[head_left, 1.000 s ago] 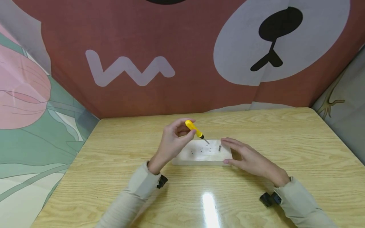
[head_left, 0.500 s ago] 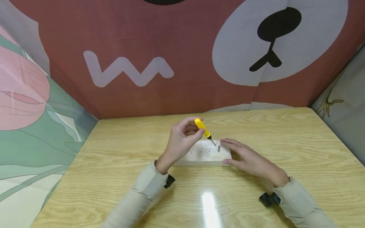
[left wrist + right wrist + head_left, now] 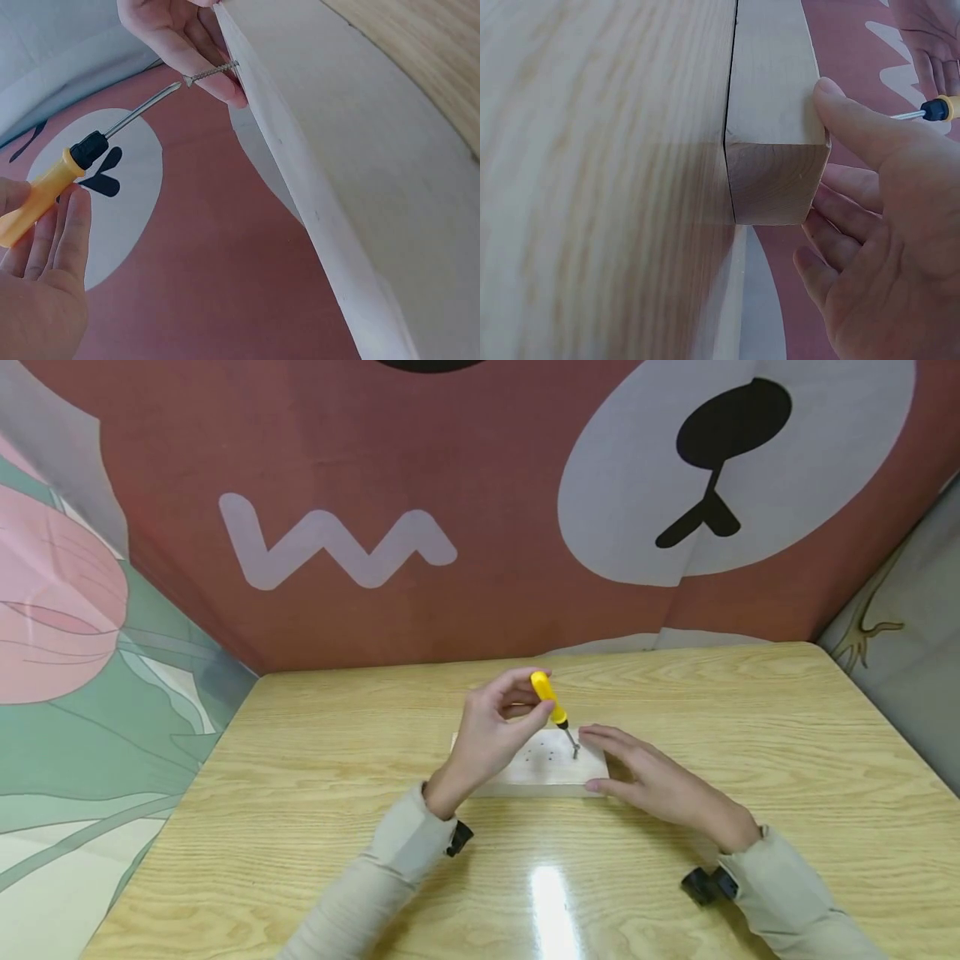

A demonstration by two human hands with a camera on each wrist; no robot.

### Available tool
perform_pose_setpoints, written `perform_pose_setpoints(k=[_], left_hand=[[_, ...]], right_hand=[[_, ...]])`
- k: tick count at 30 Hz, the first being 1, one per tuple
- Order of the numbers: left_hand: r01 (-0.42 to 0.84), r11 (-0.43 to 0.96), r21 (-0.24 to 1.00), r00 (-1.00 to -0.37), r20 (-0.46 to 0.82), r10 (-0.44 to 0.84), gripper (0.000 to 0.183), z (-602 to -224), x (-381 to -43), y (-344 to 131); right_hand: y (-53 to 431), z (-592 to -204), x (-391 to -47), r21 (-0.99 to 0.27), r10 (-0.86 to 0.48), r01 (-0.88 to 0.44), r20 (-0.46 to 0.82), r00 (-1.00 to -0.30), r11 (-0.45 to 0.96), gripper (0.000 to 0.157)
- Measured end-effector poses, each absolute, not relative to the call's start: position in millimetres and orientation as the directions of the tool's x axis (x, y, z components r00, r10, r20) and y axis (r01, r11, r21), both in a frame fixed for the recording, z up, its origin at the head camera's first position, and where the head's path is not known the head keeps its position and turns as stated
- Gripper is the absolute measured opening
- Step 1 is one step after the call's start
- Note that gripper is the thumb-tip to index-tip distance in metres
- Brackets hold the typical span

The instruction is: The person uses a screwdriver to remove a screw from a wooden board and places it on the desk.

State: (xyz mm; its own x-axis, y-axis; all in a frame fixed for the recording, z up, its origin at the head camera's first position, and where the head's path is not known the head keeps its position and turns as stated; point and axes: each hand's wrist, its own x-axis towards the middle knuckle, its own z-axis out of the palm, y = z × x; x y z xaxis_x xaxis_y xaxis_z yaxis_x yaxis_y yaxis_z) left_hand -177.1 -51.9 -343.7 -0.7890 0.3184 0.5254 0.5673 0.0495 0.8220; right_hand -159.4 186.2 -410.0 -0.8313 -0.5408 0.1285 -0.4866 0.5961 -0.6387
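Observation:
A pale wooden block (image 3: pixel 551 768) lies flat on the table, with several small holes in its top. A short screw (image 3: pixel 576 750) stands upright near its right end. My left hand (image 3: pixel 491 735) grips a yellow-handled screwdriver (image 3: pixel 547 697), tilted, with its tip at the screw's head. The left wrist view shows the screwdriver (image 3: pixel 45 199) tip just off the screw (image 3: pixel 214 73). My right hand (image 3: pixel 652 777) rests on the block's right end, fingers straight beside the screw and thumb against the front corner. In the right wrist view, the thumb of that hand (image 3: pixel 885 247) presses the block (image 3: pixel 772 90).
The light wooden table (image 3: pixel 750 727) has rounded corners and a glare spot near its front edge. A brown bear-print cloth (image 3: pixel 450 460) hangs close behind it, and other printed cloths close off both sides. Black camera mounts (image 3: pixel 705 885) sit on my wrists.
My left hand has carried the screwdriver to the right, from over the block's middle until its tip meets the screw. The right hand and the block have stayed still.

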Motion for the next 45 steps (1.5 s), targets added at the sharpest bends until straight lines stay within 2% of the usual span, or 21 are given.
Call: perform_pose_setpoints(k=[19, 36, 45], left_hand=[[0.651, 0.139, 0.746, -0.733, 0.571, 0.369, 0.034, -339, -178, -45], [0.632, 0.172, 0.756, -0.746, 0.533, 0.398, 0.035, -335, -179, -40], [0.618, 0.178, 0.766, -0.737, 0.486, 0.469, 0.037, -333, -180, -33]], right_hand=[[185, -410, -160, -0.644, -0.539, -0.47, 0.105, -0.836, 0.603, 0.067], [186, -408, -159, -0.653, -0.537, -0.467, 0.108, -0.836, 0.596, 0.065], [185, -408, -159, -0.655, -0.54, -0.474, 0.117, -0.833, 0.589, 0.065]])
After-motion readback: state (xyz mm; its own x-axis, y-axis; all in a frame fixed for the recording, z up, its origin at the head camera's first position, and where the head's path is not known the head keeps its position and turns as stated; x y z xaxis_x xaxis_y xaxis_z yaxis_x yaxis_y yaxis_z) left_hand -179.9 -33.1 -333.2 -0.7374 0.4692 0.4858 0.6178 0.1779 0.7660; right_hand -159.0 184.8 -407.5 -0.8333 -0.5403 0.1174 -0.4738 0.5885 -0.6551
